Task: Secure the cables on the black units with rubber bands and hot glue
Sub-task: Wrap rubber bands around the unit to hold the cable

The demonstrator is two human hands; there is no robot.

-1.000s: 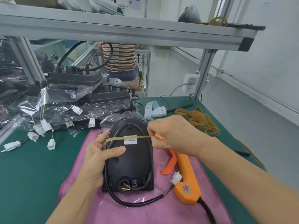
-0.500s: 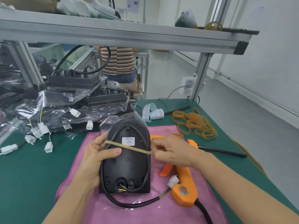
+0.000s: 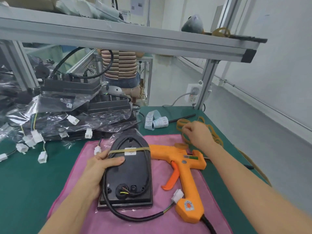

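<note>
Black unit [image 3: 130, 173], one rubber band [image 3: 130, 150] around it, gripped by left hand [image 3: 99, 168]; right hand [image 3: 196, 134] fingers loose bands [image 3: 216, 135].

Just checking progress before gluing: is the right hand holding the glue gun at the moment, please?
No, the right hand is over the loose rubber bands, and the glue gun lies untouched.

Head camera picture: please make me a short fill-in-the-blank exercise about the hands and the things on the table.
1. The left hand holds the black ____.
2. A rubber band goes across the unit, over its white ____.
3. The glue gun lying on the pink cloth is ____ in colour.
4. The right hand reaches into the pile of rubber ____.

Missing words: unit; label; orange; bands
</note>
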